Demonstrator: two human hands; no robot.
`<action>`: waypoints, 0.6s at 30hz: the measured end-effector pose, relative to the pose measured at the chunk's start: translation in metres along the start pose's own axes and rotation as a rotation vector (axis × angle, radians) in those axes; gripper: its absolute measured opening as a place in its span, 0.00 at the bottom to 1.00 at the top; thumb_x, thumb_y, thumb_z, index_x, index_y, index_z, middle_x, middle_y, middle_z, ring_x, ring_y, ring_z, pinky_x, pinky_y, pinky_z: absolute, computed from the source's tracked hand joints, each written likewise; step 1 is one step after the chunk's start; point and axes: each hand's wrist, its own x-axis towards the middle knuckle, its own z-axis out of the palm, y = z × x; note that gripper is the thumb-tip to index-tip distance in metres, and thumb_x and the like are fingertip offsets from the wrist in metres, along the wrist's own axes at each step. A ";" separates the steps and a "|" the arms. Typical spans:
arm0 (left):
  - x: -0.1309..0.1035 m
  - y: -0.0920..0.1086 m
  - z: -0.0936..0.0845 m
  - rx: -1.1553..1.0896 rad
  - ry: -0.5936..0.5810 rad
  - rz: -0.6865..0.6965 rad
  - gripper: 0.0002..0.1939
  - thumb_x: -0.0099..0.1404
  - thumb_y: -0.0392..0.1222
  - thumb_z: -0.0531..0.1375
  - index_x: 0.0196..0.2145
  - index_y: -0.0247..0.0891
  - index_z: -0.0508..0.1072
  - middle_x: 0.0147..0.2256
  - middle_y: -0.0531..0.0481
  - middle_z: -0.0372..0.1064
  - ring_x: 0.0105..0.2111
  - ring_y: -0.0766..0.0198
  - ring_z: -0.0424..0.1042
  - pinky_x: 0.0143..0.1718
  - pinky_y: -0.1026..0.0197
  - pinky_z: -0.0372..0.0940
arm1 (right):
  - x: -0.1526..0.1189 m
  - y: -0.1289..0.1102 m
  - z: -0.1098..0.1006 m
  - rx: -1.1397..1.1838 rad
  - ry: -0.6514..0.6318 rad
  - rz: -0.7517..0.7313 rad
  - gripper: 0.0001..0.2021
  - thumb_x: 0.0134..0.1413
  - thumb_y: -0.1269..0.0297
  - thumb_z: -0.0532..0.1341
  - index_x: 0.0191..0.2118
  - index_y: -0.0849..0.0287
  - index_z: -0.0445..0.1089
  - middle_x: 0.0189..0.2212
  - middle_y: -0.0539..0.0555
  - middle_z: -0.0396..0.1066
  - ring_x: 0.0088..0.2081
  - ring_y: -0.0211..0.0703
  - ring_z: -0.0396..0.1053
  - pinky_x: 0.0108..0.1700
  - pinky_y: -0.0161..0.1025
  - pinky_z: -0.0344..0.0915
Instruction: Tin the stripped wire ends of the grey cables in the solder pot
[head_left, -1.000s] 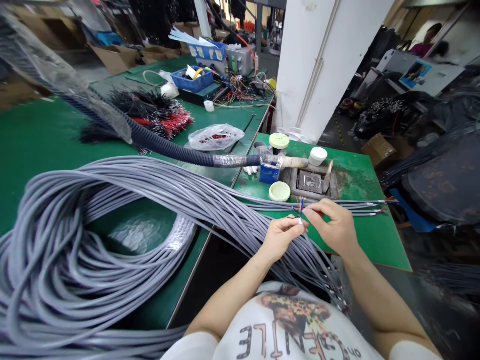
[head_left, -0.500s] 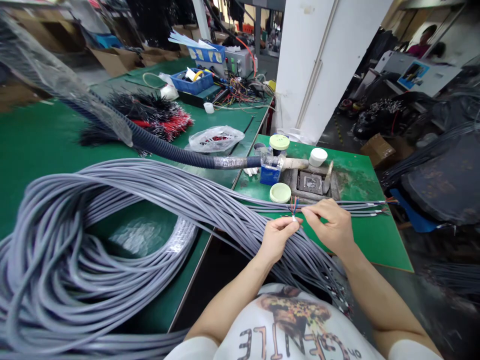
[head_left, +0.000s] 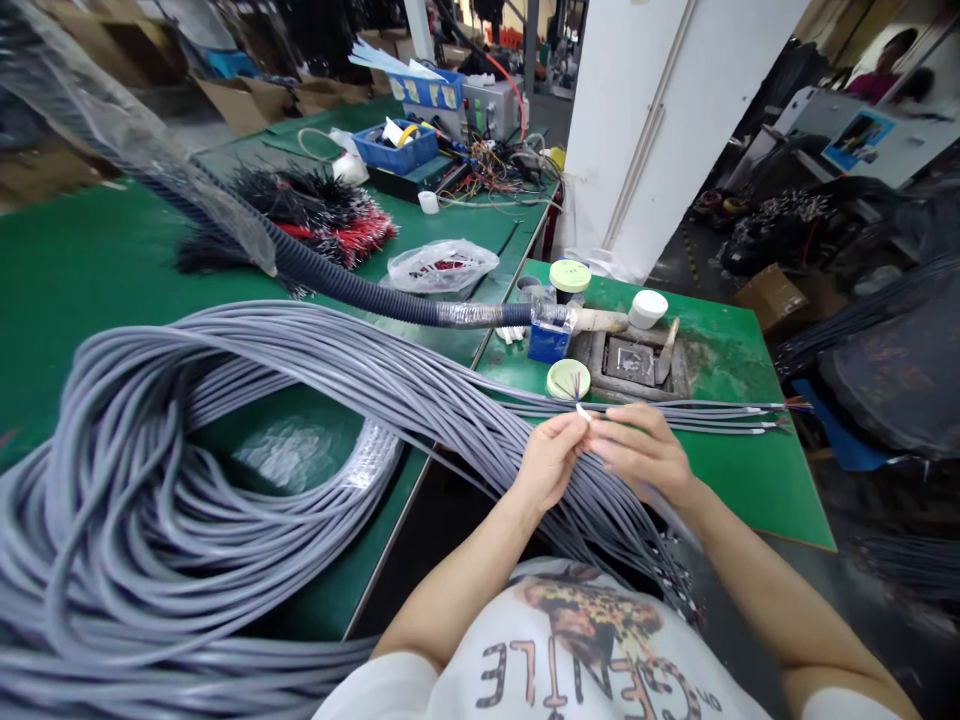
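My left hand (head_left: 553,458) pinches a cable end near its white-wrapped part (head_left: 583,411). Several thin coloured wires (head_left: 575,387) fan upward out of that end, in front of a pale green lid-like dish. Against the left fingertips is my right hand (head_left: 646,452), its fingers closed around the same cable just below the white part; its palm side is hidden. A length of grey cable shows under the right wrist. Beneath both hands runs a thick bundle of grey cables (head_left: 450,400), looped in a big coil on the left.
A solder pot (head_left: 631,362) with a dirty square frame sits beyond my hands. Near it stand a blue box (head_left: 548,341), a white-lidded jar (head_left: 648,309) and a ribbed hose (head_left: 375,300). More cable ends (head_left: 750,418) lie rightward. A dark gap separates the tables.
My right hand has come left and closed around the cable beside my left hand. The wires, bunched upright before, now spread apart. The view has shifted slightly.
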 end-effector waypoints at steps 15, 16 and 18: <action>0.008 -0.032 -0.059 1.218 -0.022 0.792 0.08 0.64 0.41 0.59 0.38 0.41 0.78 0.32 0.47 0.77 0.31 0.63 0.69 0.35 0.58 0.57 | 0.042 0.098 0.047 0.448 0.404 0.785 0.14 0.56 0.53 0.60 0.37 0.60 0.73 0.31 0.54 0.76 0.29 0.44 0.76 0.33 0.41 0.75; 0.009 -0.033 -0.060 1.250 -0.018 0.822 0.08 0.64 0.41 0.59 0.38 0.40 0.77 0.31 0.48 0.77 0.30 0.63 0.69 0.34 0.59 0.56 | 0.042 0.101 0.051 0.455 0.388 0.791 0.14 0.56 0.53 0.60 0.37 0.59 0.73 0.31 0.54 0.76 0.28 0.44 0.76 0.32 0.41 0.75; 0.010 -0.034 -0.062 1.295 -0.011 0.867 0.08 0.65 0.41 0.58 0.38 0.39 0.77 0.31 0.49 0.77 0.30 0.64 0.69 0.33 0.59 0.56 | 0.043 0.105 0.055 0.453 0.357 0.799 0.13 0.56 0.52 0.60 0.36 0.58 0.73 0.31 0.53 0.76 0.28 0.44 0.76 0.32 0.41 0.76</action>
